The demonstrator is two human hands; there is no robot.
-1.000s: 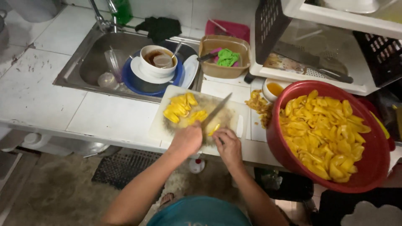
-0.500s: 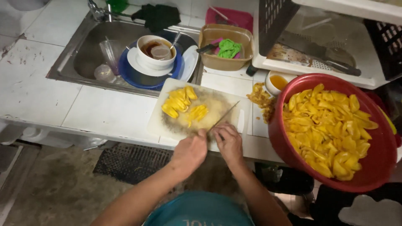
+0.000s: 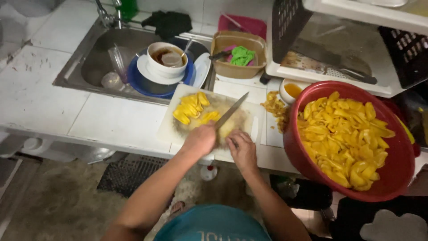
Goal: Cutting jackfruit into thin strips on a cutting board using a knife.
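My left hand (image 3: 200,139) grips the handle of a knife (image 3: 232,110), whose blade points up and to the right over a white cutting board (image 3: 171,129). Just right of it, my right hand (image 3: 243,151) presses its fingers on a yellow fruit piece (image 3: 226,129) under the blade. A pile of cut yellow pieces (image 3: 192,107) lies on the far left part of the board. To the right, a big red bowl (image 3: 392,187) holds many yellow slices (image 3: 343,134).
A steel sink (image 3: 89,58) at the back left holds a white bowl (image 3: 165,60) on a blue plate. Behind the board stands a brown tub (image 3: 238,67) with a green cloth. A small cup (image 3: 292,89), fruit scraps (image 3: 274,105) and a black crate (image 3: 290,22) lie right.
Both hands stay at the near edge of the board with the knife over the fruit piece. The blade angle shifts slightly, and the camera view drifts a little.
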